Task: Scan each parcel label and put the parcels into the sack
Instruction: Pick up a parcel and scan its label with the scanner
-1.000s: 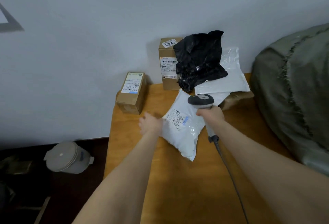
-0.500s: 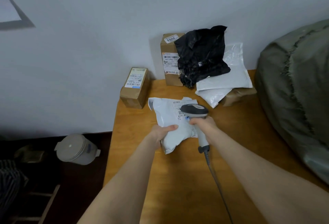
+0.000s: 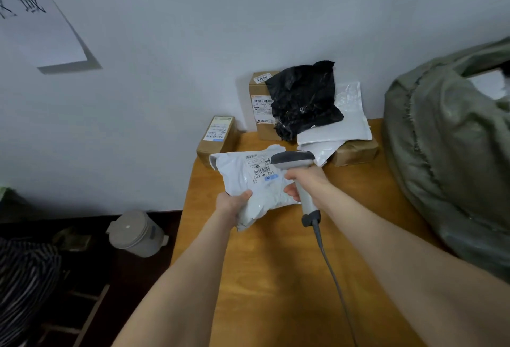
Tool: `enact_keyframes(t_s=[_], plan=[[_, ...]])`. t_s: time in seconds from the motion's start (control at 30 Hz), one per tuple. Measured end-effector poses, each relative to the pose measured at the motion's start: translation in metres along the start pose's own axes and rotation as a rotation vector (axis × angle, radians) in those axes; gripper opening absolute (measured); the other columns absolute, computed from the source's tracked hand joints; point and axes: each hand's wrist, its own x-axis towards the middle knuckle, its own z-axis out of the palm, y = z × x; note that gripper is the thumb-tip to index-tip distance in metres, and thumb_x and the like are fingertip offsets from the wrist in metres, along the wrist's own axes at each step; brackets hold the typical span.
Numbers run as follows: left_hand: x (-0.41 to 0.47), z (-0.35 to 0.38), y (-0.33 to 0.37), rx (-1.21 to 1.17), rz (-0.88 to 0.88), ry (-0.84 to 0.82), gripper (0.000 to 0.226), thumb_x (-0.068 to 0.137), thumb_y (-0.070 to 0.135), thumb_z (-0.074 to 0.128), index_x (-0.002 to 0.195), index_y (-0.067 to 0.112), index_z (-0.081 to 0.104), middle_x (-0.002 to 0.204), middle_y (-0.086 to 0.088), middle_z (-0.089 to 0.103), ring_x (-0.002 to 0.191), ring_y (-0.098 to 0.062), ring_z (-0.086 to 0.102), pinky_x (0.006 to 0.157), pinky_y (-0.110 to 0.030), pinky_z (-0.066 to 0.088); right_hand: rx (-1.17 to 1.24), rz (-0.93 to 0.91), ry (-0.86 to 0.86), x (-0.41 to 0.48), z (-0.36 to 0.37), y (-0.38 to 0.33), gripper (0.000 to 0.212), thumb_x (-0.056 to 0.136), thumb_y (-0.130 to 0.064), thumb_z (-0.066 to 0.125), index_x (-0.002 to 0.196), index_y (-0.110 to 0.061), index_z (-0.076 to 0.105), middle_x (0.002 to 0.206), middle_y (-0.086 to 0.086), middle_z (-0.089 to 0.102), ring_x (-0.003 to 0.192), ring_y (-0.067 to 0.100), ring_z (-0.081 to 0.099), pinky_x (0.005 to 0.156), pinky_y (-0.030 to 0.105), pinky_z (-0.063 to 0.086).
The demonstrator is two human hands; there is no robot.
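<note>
My left hand (image 3: 233, 203) grips the near corner of a white poly-mailer parcel (image 3: 248, 181) and holds it tilted above the wooden table (image 3: 276, 277), its label facing up. My right hand (image 3: 305, 181) grips the handle of a grey corded barcode scanner (image 3: 294, 159), whose head hangs just over the right edge of the label. The big green sack (image 3: 447, 159) bulges at the table's right side.
At the back of the table stand a small brown box (image 3: 216, 137), a taller brown box (image 3: 260, 106), a crumpled black bag (image 3: 303, 98), white mailers (image 3: 342, 128) and a flat brown parcel (image 3: 356, 152). A beige lidded pot (image 3: 135, 233) sits on the dark floor to the left.
My left hand took hold of the white parcel, turned it and lifted it toward me. The scanner moved with my right hand over the label.
</note>
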Motion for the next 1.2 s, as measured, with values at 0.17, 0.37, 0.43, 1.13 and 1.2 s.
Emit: enact_keyframes(t_s=[0.17, 0.37, 0.43, 1.13, 1.2], plan=[[-0.006, -0.008, 0.0, -0.019, 0.009, 0.006, 0.057, 0.078, 0.02, 0.079, 0.123, -0.003, 0.052, 0.125, -0.017, 0.06, 0.111, -0.036, 0.059, 0.093, -0.046, 0.05, -0.04, -0.024, -0.02, -0.017, 0.0, 0.001, 0.014, 0.088, -0.012, 0.065, 0.097, -0.003, 0.062, 0.07, 0.016, 0.069, 0.049, 0.018, 0.057, 0.052, 0.027, 0.048], [-0.009, -0.017, 0.0, 0.021, -0.017, -0.014, 0.059, 0.079, 0.026, 0.078, 0.124, 0.002, 0.05, 0.127, -0.014, 0.058, 0.114, -0.036, 0.057, 0.096, -0.048, 0.049, -0.082, -0.038, -0.059, -0.033, 0.004, -0.002, 0.015, 0.088, -0.014, 0.064, 0.101, -0.006, 0.063, 0.065, 0.012, 0.064, 0.053, 0.018, 0.055, 0.057, 0.029, 0.049], [-0.009, -0.021, 0.0, 0.02, -0.027, -0.01, 0.06, 0.079, 0.027, 0.079, 0.125, 0.002, 0.049, 0.127, -0.014, 0.058, 0.115, -0.036, 0.056, 0.096, -0.047, 0.048, -0.095, -0.047, -0.073, -0.036, 0.005, -0.002, 0.017, 0.088, -0.014, 0.064, 0.104, -0.007, 0.063, 0.065, 0.011, 0.064, 0.054, 0.019, 0.055, 0.059, 0.029, 0.049], [-0.009, -0.045, 0.005, -0.068, 0.078, -0.067, 0.054, 0.083, 0.025, 0.074, 0.126, 0.003, 0.052, 0.125, -0.014, 0.061, 0.111, -0.033, 0.059, 0.087, -0.042, 0.051, 0.098, -0.057, 0.047, -0.045, -0.003, -0.007, 0.026, 0.087, -0.011, 0.067, 0.11, 0.001, 0.064, 0.067, 0.011, 0.061, 0.052, 0.017, 0.051, 0.052, 0.028, 0.045], [-0.007, -0.041, 0.005, -0.106, 0.104, -0.102, 0.051, 0.084, 0.022, 0.073, 0.127, 0.003, 0.052, 0.124, -0.014, 0.061, 0.107, -0.032, 0.06, 0.084, -0.04, 0.051, 0.106, -0.066, 0.075, -0.044, -0.007, -0.008, 0.025, 0.087, -0.011, 0.068, 0.109, 0.001, 0.064, 0.068, 0.011, 0.062, 0.053, 0.016, 0.052, 0.053, 0.028, 0.046]])
